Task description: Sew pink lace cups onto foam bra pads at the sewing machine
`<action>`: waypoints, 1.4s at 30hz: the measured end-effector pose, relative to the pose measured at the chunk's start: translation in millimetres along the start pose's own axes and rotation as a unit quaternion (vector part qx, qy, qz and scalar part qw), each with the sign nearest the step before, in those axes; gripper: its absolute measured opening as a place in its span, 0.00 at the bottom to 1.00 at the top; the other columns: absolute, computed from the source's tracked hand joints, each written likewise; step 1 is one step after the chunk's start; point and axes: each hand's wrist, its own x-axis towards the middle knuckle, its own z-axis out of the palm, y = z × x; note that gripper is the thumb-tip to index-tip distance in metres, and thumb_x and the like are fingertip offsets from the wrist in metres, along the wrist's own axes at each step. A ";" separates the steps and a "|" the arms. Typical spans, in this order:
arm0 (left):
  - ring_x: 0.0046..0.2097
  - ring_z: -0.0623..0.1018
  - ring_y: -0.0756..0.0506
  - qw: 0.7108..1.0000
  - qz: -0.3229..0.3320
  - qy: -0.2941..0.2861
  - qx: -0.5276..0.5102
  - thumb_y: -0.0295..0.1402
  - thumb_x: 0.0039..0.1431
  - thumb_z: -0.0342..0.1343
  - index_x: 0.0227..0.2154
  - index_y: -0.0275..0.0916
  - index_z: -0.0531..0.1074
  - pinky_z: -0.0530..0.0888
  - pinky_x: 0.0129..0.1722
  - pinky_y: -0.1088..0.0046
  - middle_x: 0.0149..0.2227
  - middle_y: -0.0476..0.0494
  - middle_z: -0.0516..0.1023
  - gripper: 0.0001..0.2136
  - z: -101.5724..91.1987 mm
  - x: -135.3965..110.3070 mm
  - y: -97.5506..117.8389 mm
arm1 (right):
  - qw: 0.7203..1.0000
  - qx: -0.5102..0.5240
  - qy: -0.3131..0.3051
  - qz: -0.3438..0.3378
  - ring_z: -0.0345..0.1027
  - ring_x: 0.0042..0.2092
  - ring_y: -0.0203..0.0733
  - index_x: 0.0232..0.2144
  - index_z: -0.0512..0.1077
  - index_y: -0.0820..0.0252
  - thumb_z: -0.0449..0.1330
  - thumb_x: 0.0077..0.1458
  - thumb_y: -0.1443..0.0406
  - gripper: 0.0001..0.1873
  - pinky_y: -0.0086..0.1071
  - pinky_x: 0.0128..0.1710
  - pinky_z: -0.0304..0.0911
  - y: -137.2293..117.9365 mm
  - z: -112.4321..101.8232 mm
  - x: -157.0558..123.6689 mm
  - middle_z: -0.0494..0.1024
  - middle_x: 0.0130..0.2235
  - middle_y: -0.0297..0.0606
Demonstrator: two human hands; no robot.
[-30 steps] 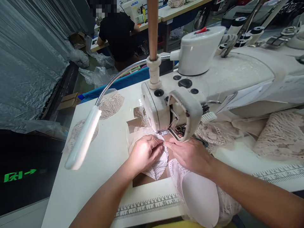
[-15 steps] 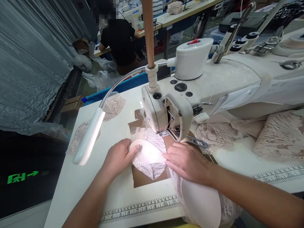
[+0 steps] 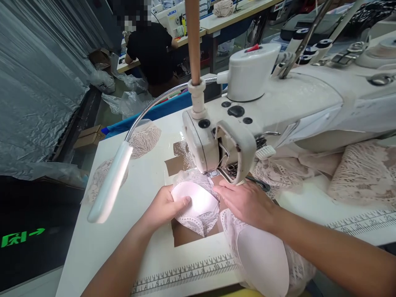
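A pale pink bra cup (image 3: 194,198) with lace edging lies under the head of a white sewing machine (image 3: 204,144), its far lace edge at the presser foot. My left hand (image 3: 167,206) grips the cup's left side, thumb on top and fingers hidden beneath. My right hand (image 3: 244,202) lies with fingers stretched out flat beside the needle area, fingertips at the cup's right lace edge. Below my right wrist, a second lace-edged cup (image 3: 262,255) hangs over the table's front edge.
A lamp (image 3: 111,181) on a bent metal neck reaches over the left side. Lace pieces (image 3: 145,140) lie behind it, and more lace fabric (image 3: 365,173) is at right. A printed ruler (image 3: 185,272) runs along the front. A person in black (image 3: 150,53) sits beyond.
My left thumb has slid further onto the cup, which has turned and tilted slightly. My right hand has moved a little away from me, its fingers closer to the presser foot.
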 end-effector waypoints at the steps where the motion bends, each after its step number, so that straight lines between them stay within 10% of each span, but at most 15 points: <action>1: 0.34 0.75 0.45 1.000 0.000 0.003 0.010 0.41 0.51 0.61 0.36 0.31 0.74 0.72 0.33 0.72 0.33 0.42 0.78 0.16 -1.0 0.8 -1.5 | 1.000 -0.009 -0.011 0.004 0.58 0.29 0.37 0.30 0.71 0.60 0.50 0.53 0.76 0.12 0.32 0.30 0.48 -0.5 -0.1 0.7 0.69 0.27 0.34; 19: 0.38 0.76 0.41 0.998 0.000 0.054 0.038 0.38 0.52 0.58 0.37 0.33 0.73 0.73 0.37 0.68 0.33 0.42 0.78 0.14 -6.0 10.1 -13.0 | 0.996 -0.057 -0.073 0.015 0.60 0.33 0.39 0.38 0.71 0.60 0.51 0.49 0.77 0.16 0.32 0.28 0.50 -0.4 0.2 6.6 0.72 0.34 0.38; 42: 0.36 0.75 0.45 0.979 0.025 0.096 0.176 0.31 0.53 0.53 0.42 0.36 0.68 0.70 0.36 0.72 0.36 0.46 0.76 0.13 -3.8 6.0 -6.2 | 0.993 -0.086 0.070 -0.041 0.57 0.28 0.38 0.20 0.69 0.60 0.49 0.50 0.76 0.14 0.33 0.28 0.49 6.8 -3.5 3.8 0.67 0.23 0.37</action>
